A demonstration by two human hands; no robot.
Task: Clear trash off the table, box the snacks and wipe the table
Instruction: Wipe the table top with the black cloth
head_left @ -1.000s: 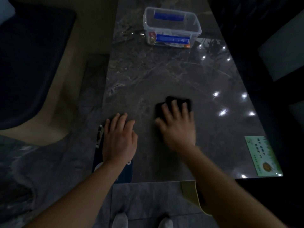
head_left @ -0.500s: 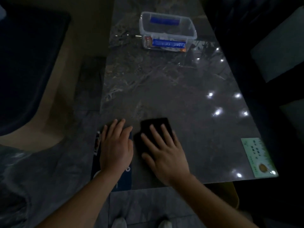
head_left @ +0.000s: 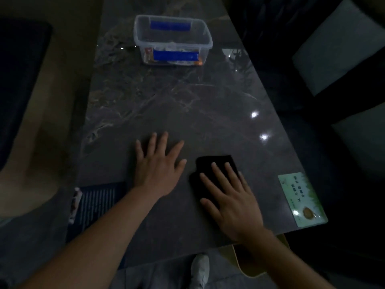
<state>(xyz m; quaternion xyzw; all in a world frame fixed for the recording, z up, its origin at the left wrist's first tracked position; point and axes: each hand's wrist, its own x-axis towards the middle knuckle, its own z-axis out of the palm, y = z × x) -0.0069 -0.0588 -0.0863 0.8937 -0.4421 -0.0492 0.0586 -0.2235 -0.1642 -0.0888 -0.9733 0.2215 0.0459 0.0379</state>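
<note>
A dark cloth (head_left: 210,165) lies flat on the grey marble table (head_left: 177,105) near its front edge. My right hand (head_left: 231,197) presses down on the cloth with spread fingers and covers its near half. My left hand (head_left: 158,165) rests flat on the bare table just left of the cloth, fingers apart, holding nothing. At the far end stands a clear plastic box (head_left: 173,38) with blue latches and snack packets inside.
A green printed card (head_left: 302,199) lies at the table's front right corner. A dark printed package (head_left: 95,203) sits low at the left, beside the table edge. Dark chairs flank both sides. A yellow bin rim (head_left: 260,261) shows under the front edge.
My right hand has slid the cloth from the middle towards the left hand and now to the right of it. The view has shifted left and nearer the box.
</note>
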